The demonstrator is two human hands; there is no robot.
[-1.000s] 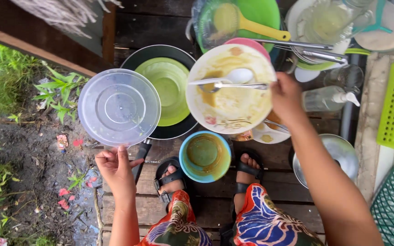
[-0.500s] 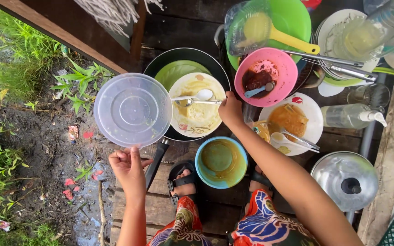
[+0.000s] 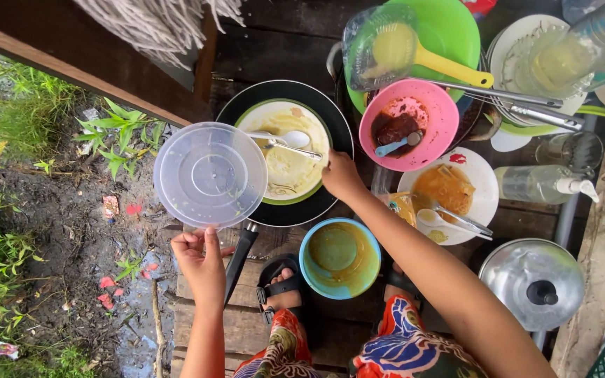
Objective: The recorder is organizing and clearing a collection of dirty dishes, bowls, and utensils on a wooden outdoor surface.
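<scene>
Hidden: right hand (image 3: pixel 341 175) fingertips lost behind the rim of the cream plate (image 3: pixel 287 150); grip on the rim likely but not to be told for sure.
Cut off: metal pot lid (image 3: pixel 537 280) partly clipped by a dark bar at the bottom right; green basket corner barely in view.
Hard to make out: clear lid (image 3: pixel 210 173) see-through, its lower edge blending with the frying pan (image 3: pixel 330 119) handle beneath.
Left hand (image 3: pixel 201 262): pinched shut on the clear lid's lower edge, lid held up flat left of the pan.
Plate: lay inside the black frying pan, over a green plate, spoon (image 3: pixel 285 138) and a second utensil on top.
Near: blue bowl (image 3: pixel 339 257) just below the pan, pink bowl (image 3: pixel 409 126) to the right.
Changed since half a second before: plate settled lower into the pan, green plate almost covered; lid barely shifted.
</scene>
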